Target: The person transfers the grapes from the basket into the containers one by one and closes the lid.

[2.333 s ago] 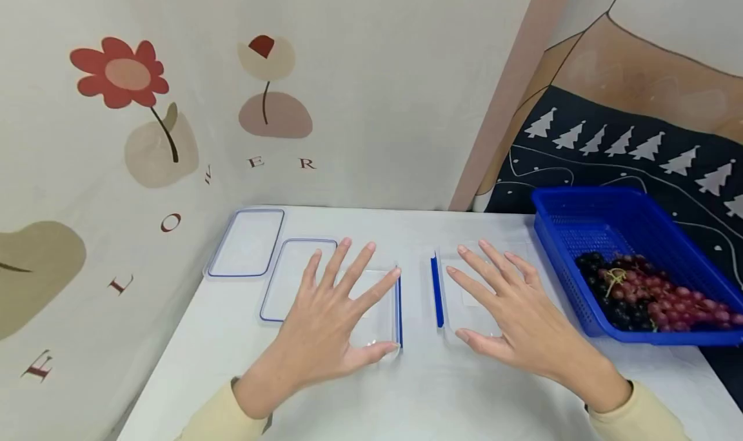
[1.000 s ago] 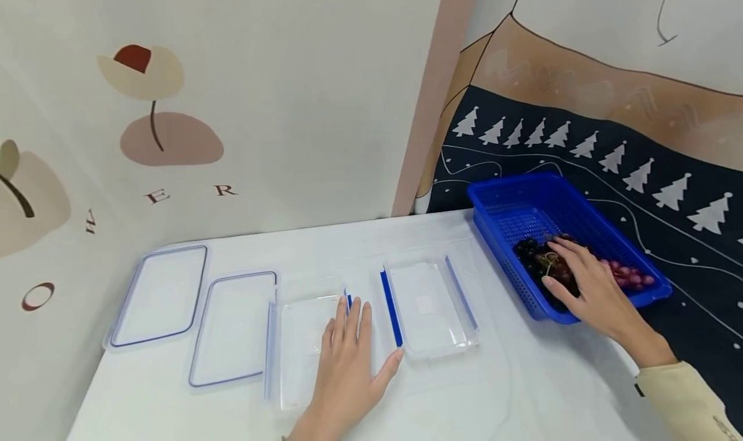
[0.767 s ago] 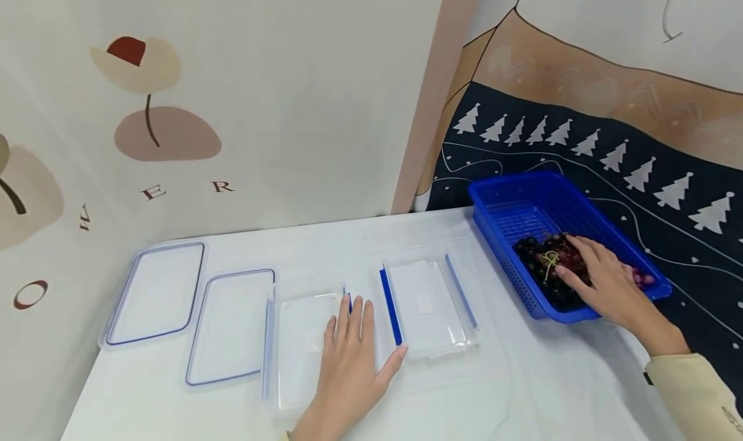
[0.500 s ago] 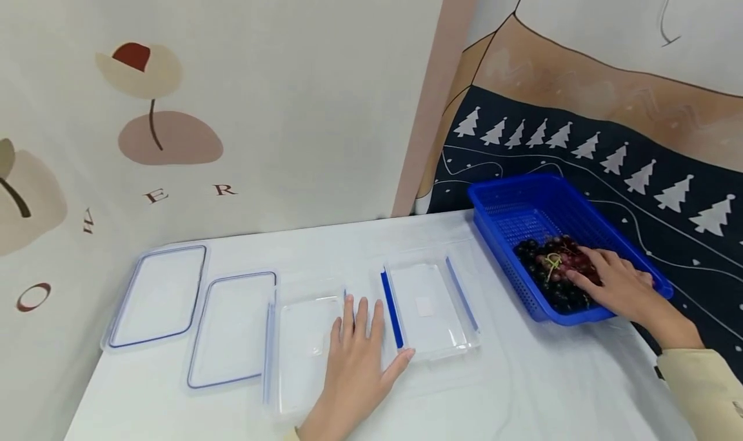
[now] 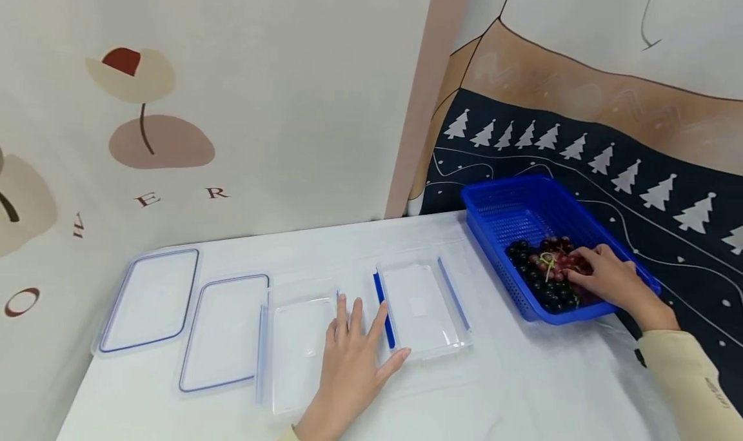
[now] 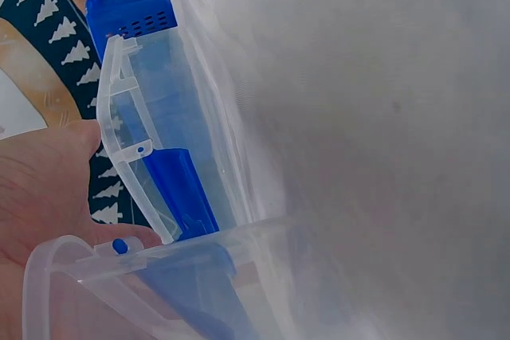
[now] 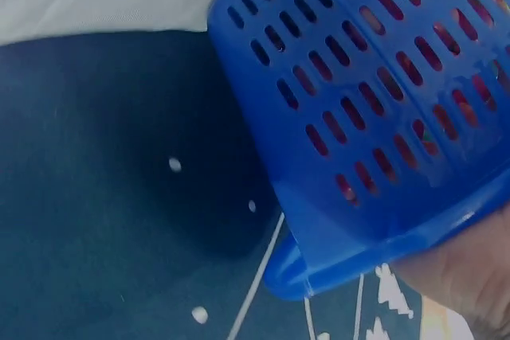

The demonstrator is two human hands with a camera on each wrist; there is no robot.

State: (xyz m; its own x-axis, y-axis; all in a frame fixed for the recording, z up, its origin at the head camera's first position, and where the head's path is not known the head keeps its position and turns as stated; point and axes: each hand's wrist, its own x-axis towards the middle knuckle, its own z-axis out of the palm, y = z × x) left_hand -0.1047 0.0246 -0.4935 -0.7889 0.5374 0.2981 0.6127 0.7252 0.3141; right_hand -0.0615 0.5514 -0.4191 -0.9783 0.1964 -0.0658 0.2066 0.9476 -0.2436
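Observation:
My right hand (image 5: 621, 286) reaches into a blue basket (image 5: 493, 264), its thumb and fingers curled around red grapes (image 5: 557, 262). Black grapes (image 5: 545, 293) lie beside them, and a pale green stem sits on top. The right wrist view shows the basket's slotted outer wall (image 7: 351, 77), with grapes behind the holes. My left hand (image 5: 351, 370) is spread over the right edge of a clear plastic container (image 5: 293, 357), holding nothing. Its thumb points toward a second clear container (image 5: 420, 309) with a blue side clip. Both containers also appear in the left wrist view.
Two clear lids, one at the far left (image 5: 151, 299) and one beside the first container (image 5: 223, 338), lie on the white-covered table (image 5: 493, 376). Printed cloth (image 5: 278, 106) hangs behind. The basket sits at the table's right edge, overlapping the dark tree-patterned cloth (image 5: 615, 170).
Both hands were spread over the containers; the right then moved into the basket, slid over the grapes and curled its fingers. The left shifted slightly and spread its fingers. The view turned right.

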